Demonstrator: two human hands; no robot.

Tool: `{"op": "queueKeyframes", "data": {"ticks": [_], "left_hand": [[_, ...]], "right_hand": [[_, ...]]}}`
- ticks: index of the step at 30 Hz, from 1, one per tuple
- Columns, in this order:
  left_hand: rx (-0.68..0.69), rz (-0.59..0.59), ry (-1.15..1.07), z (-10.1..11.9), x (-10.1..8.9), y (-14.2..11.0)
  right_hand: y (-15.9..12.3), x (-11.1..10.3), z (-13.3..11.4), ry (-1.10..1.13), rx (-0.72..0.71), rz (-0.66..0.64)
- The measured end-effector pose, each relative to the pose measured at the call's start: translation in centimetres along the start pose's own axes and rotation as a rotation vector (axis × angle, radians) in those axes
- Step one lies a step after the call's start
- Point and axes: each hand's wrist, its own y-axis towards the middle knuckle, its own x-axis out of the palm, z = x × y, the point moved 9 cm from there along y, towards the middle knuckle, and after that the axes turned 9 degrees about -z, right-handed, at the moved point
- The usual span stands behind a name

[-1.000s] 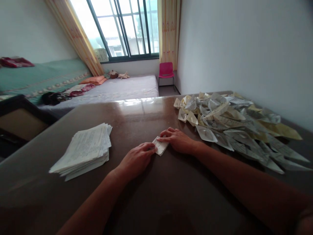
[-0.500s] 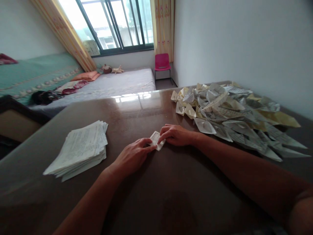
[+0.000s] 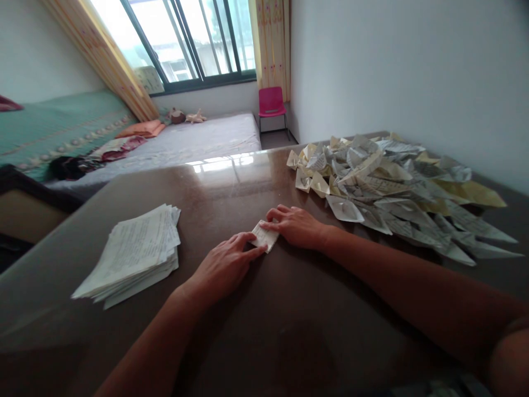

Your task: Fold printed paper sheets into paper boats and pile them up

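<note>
A small folded piece of paper [image 3: 265, 237], squarish and with faint print, lies on the brown tabletop between my hands. My left hand [image 3: 231, 258] grips its left and near edges between thumb and index finger. From the right, my right hand [image 3: 295, 226] presses on its upper right edge, index finger stretched over the paper and the other fingers curled. Left of my hands sits a stack of printed paper sheets [image 3: 134, 248]. To the right spreads a big heap of folded paper boats [image 3: 372, 176], white and yellowish.
The glossy brown table [image 3: 231, 204] reaches toward a bed [image 3: 223, 132] under the window. A pink chair [image 3: 271, 102] stands by the far wall. A dark-framed chair [image 3: 25, 204] is at the table's left edge, and a white wall borders the right side.
My right hand's index finger has slid from the middle of the folded paper up toward its upper right edge. My left hand stays on the paper, and the view has shifted slightly.
</note>
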Motion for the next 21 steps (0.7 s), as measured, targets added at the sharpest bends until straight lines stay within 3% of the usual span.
{"op": "queueKeyframes", "data": {"ticks": [12, 18, 21], "left_hand": [[0.027, -0.03, 0.044, 0.2, 0.4, -0.1], [0.015, 0.097, 0.019, -0.8, 0.1, 0.4], [0.0, 0.175, 0.016, -1.7, 0.0, 0.8]], "right_hand": [[-1.1, 1.3, -1.2, -0.154, 0.22, -0.1], [-1.9, -1.1, -2.5, -0.182, 0.213, -0.215], [-1.6, -3.7, -2.4, -0.078, 0.132, -0.108]]}}
